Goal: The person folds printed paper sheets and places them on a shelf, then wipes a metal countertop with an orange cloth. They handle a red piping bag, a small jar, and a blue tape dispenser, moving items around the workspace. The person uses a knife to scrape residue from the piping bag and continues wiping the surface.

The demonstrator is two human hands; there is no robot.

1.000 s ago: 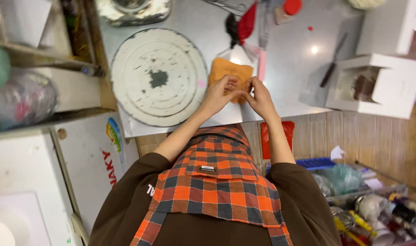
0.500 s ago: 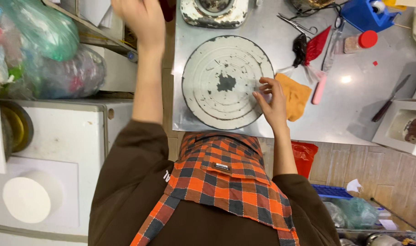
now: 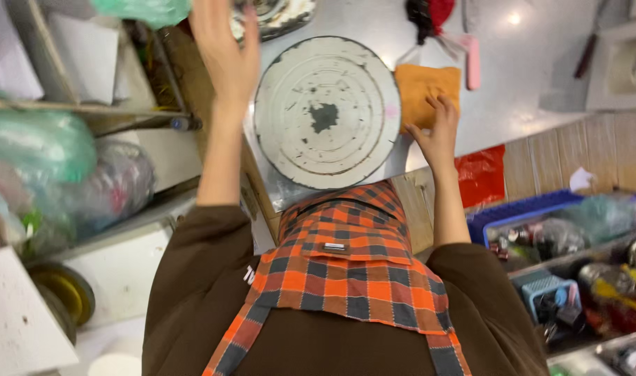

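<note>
A round white turntable (image 3: 326, 113) with dark smears at its middle sits on the steel counter (image 3: 520, 90) in front of me. An orange cloth (image 3: 425, 88) lies just right of it. My right hand (image 3: 436, 129) rests on the cloth's near edge, fingers spread. My left hand (image 3: 226, 43) is raised high to the left, fingers apart, close under a green plastic bag (image 3: 142, 10) at the top edge. I cannot tell whether it touches the bag. I wear a brown top and an orange plaid apron (image 3: 346, 278).
Shelves at the left hold bagged items (image 3: 46, 150) and white boards. A pink-handled tool (image 3: 471, 59) and a red item lie behind the cloth. A white box (image 3: 614, 63) stands far right. A blue crate (image 3: 520, 209) and bins of small goods sit lower right.
The view swung left and closer. Both hands were on the orange cloth a second ago; my left hand has since lifted up toward the shelf, while my right stays at the cloth.
</note>
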